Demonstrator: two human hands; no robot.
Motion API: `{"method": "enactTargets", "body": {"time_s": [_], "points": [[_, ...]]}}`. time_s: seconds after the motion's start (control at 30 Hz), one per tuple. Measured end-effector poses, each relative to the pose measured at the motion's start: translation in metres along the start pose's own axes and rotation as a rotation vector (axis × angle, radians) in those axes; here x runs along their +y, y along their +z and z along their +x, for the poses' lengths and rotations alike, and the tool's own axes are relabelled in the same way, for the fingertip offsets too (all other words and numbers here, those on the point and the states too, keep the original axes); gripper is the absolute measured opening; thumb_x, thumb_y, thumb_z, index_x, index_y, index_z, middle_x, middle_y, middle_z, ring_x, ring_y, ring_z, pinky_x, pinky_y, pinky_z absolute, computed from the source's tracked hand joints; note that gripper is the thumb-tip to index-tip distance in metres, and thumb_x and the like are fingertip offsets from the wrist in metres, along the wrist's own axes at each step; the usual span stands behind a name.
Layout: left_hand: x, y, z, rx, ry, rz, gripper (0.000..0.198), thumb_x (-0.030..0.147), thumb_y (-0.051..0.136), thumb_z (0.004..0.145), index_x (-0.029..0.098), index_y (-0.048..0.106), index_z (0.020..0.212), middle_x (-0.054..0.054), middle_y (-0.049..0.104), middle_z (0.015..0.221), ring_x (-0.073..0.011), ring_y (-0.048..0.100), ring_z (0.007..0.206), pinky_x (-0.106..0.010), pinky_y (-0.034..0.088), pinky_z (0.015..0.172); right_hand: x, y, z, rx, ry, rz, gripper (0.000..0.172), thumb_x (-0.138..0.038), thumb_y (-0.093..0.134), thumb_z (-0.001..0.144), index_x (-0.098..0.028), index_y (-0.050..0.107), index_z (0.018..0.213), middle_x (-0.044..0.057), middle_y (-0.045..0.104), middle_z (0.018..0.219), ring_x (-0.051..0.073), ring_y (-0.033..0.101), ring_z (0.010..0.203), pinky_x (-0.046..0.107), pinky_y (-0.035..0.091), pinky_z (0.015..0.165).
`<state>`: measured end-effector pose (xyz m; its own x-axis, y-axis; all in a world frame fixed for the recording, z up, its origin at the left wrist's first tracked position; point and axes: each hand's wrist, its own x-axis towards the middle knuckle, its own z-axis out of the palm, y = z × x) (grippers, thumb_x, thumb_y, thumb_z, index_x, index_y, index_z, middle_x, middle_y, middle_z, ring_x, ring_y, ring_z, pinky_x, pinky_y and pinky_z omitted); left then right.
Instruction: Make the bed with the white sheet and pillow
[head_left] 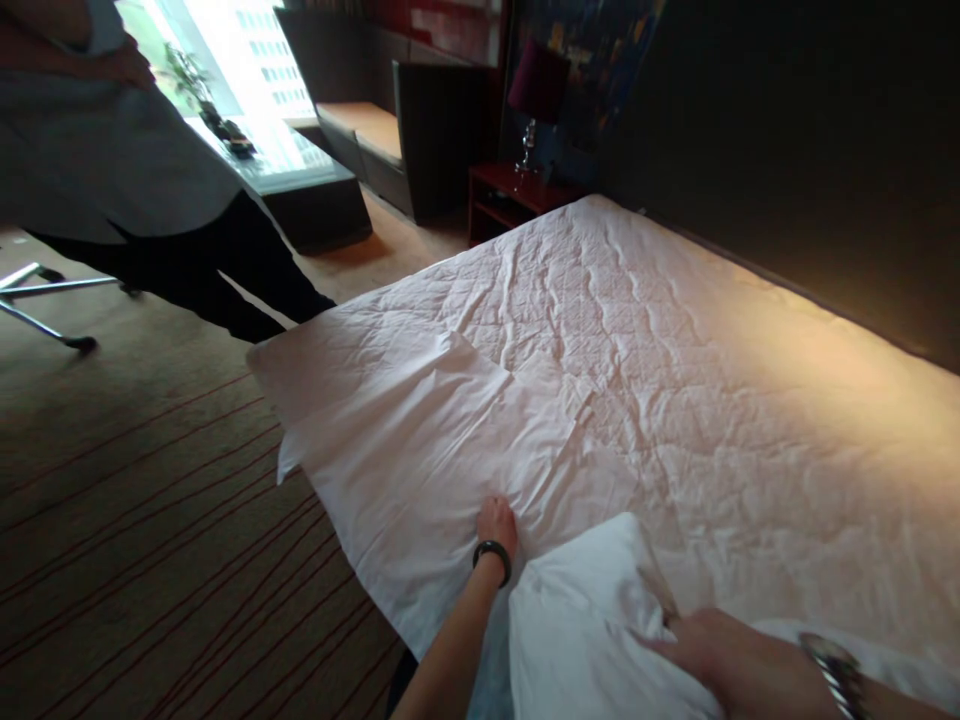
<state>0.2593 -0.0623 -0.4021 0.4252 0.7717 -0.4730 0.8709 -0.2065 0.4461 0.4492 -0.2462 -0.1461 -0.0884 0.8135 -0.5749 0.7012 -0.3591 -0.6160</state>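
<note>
Nearest the camera, the right hand (709, 650) lies on the pillow (592, 620) at the bed's near edge, fingers curled onto its right side in what looks like a grasp, the pillow stretching away leftward from it. Just left and slightly farther, the left hand (496, 525) presses down on the loose white sheet (420, 450), fingers bent into the cloth though whether it pinches a fold cannot be told; the sheet's long side runs from that hand toward the far-left corner of the mattress (675, 330). Beyond it another person (127, 170) stands on the carpet.
</note>
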Motion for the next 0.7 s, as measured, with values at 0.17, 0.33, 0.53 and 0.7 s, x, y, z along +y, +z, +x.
{"method": "enactTargets", "body": {"time_s": [0.17,0.33,0.53,0.7], "points": [[0.006,0.011,-0.019,-0.024,0.097,0.024,0.056,0.022,0.057,0.088,0.01,0.051,0.142,-0.012,0.051,0.146,-0.0284,0.043,0.135,-0.036,0.032,0.116,0.056,0.031,0.033,0.28,0.248,0.059,0.105,-0.03,0.064,0.067,-0.015,0.02,0.161,0.017,0.057,0.143,0.035,0.059,0.127,0.041,0.049,0.105],[0.029,0.03,-0.003,-0.026,0.055,0.059,0.056,0.012,0.052,0.088,0.0,0.049,0.143,-0.019,0.048,0.146,-0.0341,0.04,0.137,-0.041,0.03,0.117,0.099,0.072,-0.002,0.484,0.474,0.004,0.104,-0.042,0.047,0.077,0.003,0.002,0.158,0.026,0.051,0.145,0.034,0.056,0.131,0.045,0.047,0.108],[0.029,0.024,0.022,-0.041,0.087,0.039,0.046,-0.001,0.033,0.09,-0.003,0.061,0.127,-0.023,0.059,0.133,-0.0288,0.051,0.128,-0.036,0.035,0.11,0.075,0.128,-0.014,0.183,0.245,0.055,0.092,-0.041,0.06,0.072,-0.019,0.032,0.158,0.015,0.06,0.139,0.034,0.059,0.128,0.04,0.051,0.105],[0.016,-0.014,0.024,-0.046,0.052,-0.19,0.028,0.011,0.044,0.092,0.003,0.071,0.092,-0.018,0.07,0.093,-0.0227,0.063,0.088,-0.03,0.044,0.078,0.074,0.175,0.009,0.068,0.135,-0.027,0.083,-0.035,0.065,0.067,-0.029,0.049,0.148,0.012,0.075,0.11,0.036,0.073,0.096,0.039,0.06,0.08]]}}
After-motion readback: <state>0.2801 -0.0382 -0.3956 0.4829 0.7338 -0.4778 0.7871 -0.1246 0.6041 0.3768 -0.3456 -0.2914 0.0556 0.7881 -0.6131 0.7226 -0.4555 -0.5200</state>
